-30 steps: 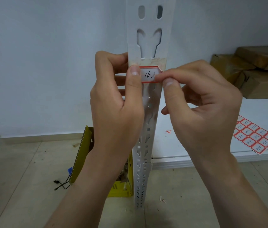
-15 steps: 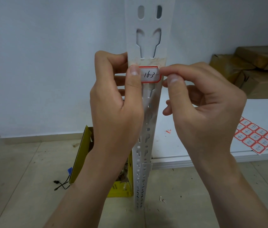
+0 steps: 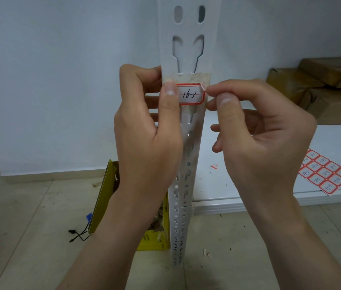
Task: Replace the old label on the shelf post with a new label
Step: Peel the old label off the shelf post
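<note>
1. Label (image 3: 191,94) marked "16-3" is being pressed at its left end by the thumb of the left hand (image 3: 146,139), whose fingers are curling round the white shelf post (image 3: 188,28).
2. Right hand (image 3: 263,141) is touching the label's lifted right corner with its forefinger tip. Whether it is pinching the paper, I cannot tell.
3. Label is sitting on the post's front, over yellowed residue (image 3: 186,77).
4. Label sheet (image 3: 325,174) is lying on the shelf board (image 3: 249,185) to the right.
</note>
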A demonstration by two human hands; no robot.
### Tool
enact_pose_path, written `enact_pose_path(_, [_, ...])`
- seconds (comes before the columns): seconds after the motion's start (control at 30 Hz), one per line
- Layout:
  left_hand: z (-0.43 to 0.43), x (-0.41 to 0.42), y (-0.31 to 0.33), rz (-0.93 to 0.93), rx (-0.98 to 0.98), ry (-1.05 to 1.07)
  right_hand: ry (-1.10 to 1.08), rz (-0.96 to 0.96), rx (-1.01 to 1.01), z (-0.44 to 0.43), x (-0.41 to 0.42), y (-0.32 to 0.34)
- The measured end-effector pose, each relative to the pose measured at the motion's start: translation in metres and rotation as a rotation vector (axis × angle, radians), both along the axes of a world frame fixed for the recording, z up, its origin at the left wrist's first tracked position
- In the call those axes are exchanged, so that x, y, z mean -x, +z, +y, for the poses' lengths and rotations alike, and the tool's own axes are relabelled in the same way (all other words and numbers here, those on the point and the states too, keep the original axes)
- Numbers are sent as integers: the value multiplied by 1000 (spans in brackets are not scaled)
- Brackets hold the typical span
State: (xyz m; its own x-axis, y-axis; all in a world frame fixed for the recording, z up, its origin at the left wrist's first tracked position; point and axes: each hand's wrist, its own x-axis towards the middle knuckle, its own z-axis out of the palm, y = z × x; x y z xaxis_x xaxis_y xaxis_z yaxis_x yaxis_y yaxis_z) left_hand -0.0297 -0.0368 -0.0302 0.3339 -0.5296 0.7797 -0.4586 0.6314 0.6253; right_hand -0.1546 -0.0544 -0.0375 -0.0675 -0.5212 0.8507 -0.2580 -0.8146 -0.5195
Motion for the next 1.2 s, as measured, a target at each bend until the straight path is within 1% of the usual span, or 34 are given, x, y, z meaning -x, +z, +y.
enact_pose_path(0.2, [0,0,0,1,4,-6,2,40,14,-1,1,2])
enact_pose_path(0.37, [0,0,0,-2,1,-6,19,-2,-22,-1,0,-1])
enact_pose_path(0.47, [0,0,0,-9,6,-6,15,43,5,0,-1,0])
enact_pose_path(0.6, [-1,0,0,-2,4,-6,17,-8,-22,0,0,0])
enact_pose_path(0.77, [-1,0,0,-1,5,-4,-1,44,9,1,-1,0])
enact_pose_path(0.87, [-1,0,0,0,3,-2,8,-9,-25,0,0,-1])
enact_pose_path(1.0, [0,0,1,-4,6,0,7,38,-4,1,-3,-1])
enact_pose_path(1.13, [0,0,1,1,2,-3,21,-19,-42,1,-1,-1])
enact_pose_path(1.2, [0,1,0,0,1,-3,9,0,-28,1,0,-1])
